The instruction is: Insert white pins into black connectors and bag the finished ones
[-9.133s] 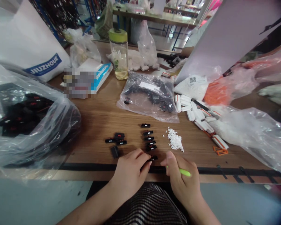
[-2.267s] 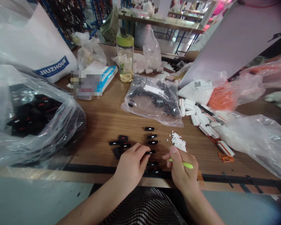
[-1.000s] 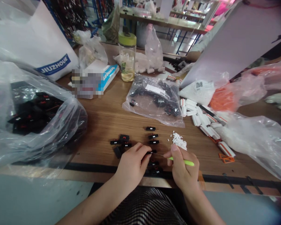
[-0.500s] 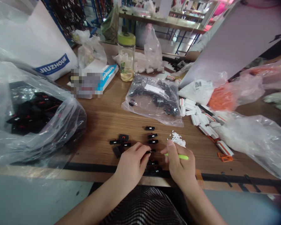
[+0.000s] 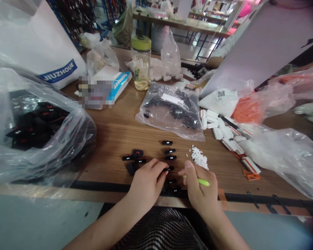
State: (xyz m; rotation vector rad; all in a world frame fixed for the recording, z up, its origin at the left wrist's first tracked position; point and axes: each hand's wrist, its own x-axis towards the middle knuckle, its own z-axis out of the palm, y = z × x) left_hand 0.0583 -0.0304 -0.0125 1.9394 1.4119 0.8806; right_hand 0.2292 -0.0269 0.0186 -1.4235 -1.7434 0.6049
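My left hand (image 5: 150, 180) is closed, its fingertips pinching a small black connector housing (image 5: 169, 168) at the table's front. Closed as well, my right hand (image 5: 202, 184) holds a slim tool with a yellow-green handle (image 5: 203, 182) just to the right of that housing; its tip is too thin to make out. Above and below the held piece, more black connectors (image 5: 169, 151) with white dots lie in a column. Left of my left hand is a loose group of black connectors (image 5: 137, 152), one with a red clip. Tiny white plugs (image 5: 199, 158) are heaped beyond my right hand.
A clear bag of black parts (image 5: 36, 125) stands left. Ahead are a bagged bundle of black cables (image 5: 172, 107) and a green-lidded bottle (image 5: 141, 60). White-and-orange pieces (image 5: 225, 133) and plastic bags (image 5: 281, 152) cover the right side. A black strip (image 5: 104, 186) runs along the front edge.
My right hand has drawn slightly down and back, taking the tool away from the held connector. More of the white plug heap shows. My left hand stays almost still.
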